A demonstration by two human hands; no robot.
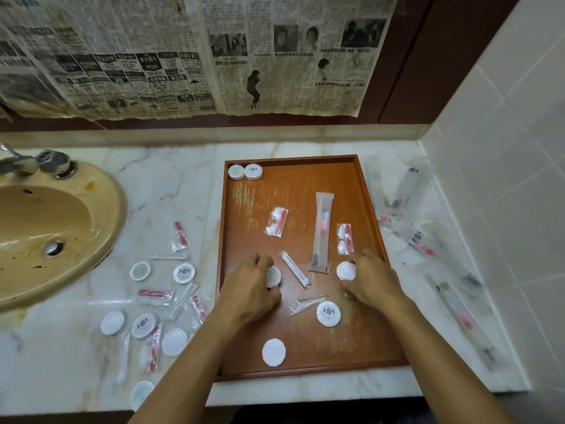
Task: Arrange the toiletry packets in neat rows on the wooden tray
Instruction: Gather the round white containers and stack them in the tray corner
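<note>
A wooden tray (360, 191) lies on the marble counter. Two round soap packets (245, 172) sit side by side in its far left corner. My left hand (249, 286) grips a round soap packet (273, 276) near the tray's left side. My right hand (371, 280) holds another round white packet (346, 270) near the right side. Loose on the tray lie a long toothbrush packet (321, 231), two red-and-white packets (276, 222) (345, 239), a cotton-swab packet (295, 269), a floss pick (305, 304) and two more round soaps (328, 313) (274, 352).
A tan sink (46, 228) with a metal tap (33, 163) is at the left. Several round soaps and small packets (159, 301) are scattered on the counter between sink and tray. Clear toothbrush packets (428, 240) lie right of the tray, along the tiled wall (504, 148).
</note>
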